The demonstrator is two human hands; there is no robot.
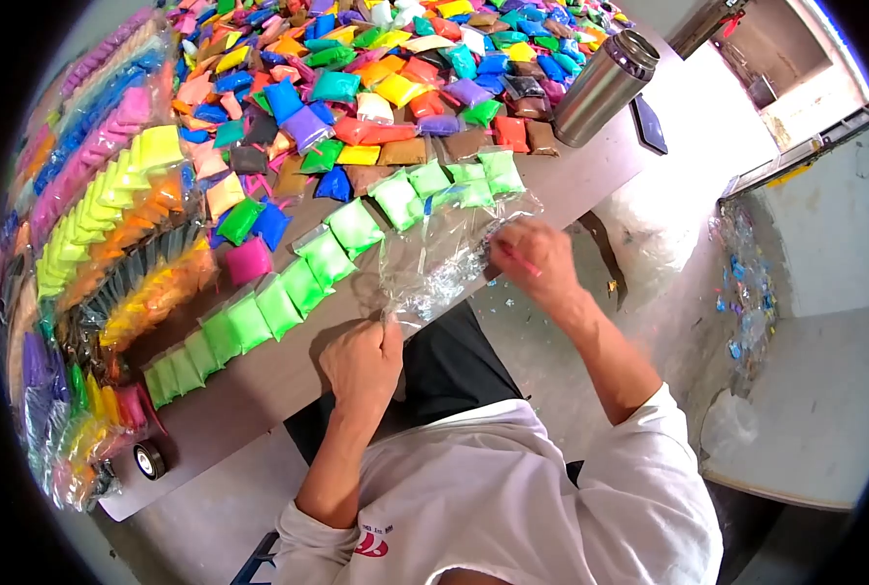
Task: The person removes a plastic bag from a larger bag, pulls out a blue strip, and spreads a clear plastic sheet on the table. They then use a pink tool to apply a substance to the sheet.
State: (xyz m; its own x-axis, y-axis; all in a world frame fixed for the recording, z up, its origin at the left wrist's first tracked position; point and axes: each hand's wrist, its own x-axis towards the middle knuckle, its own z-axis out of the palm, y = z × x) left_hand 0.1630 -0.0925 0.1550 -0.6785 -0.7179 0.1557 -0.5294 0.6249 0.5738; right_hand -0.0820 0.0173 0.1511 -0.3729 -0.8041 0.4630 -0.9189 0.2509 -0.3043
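My left hand (364, 359) is closed on the near left corner of a clear plastic bag (424, 258), at the table's front edge. At the bag's right side is my right hand (535, 255), its fingers curled, with something thin and pink at them. Small shiny bits show in the lower part of the bag. A curved row of light green packets (242, 325) runs from the lower left up behind the bag, whose far edge lies by the row's right-end packets.
Many coloured packets (395, 90) are heaped at the back. Rows of yellow packets (113, 200) and others stand at the left. A metal bottle (605, 90) and a phone (649, 125) are at the right, a black roll (149, 459) at the lower left corner.
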